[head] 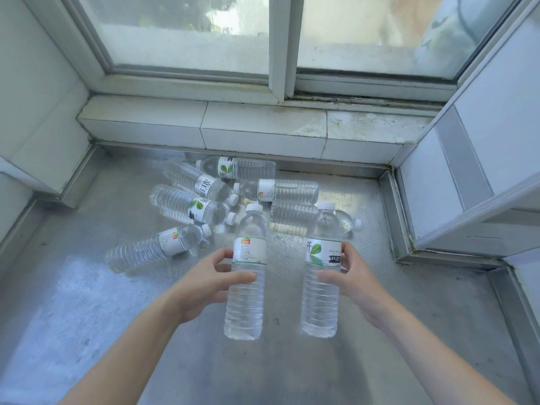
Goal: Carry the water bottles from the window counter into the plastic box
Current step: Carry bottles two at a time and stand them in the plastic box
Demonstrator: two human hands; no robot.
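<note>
both hands hold a bottle each, caps up, above the metal counter (87,302). left hand (201,285) wraps its fingers round the left bottle (247,276). right hand (352,276) wraps round the right bottle (321,273). more bottles (204,194) lie on their sides behind, near the window (280,39).

Clear ribbed bottles (245,287) are capped in white (253,207), labelled white with green leaves (323,251); the table (87,302) is dull grey.

Each hand (201,283) (355,276) grips an upright bottle (247,287) (321,285); about six lie behind.
</note>
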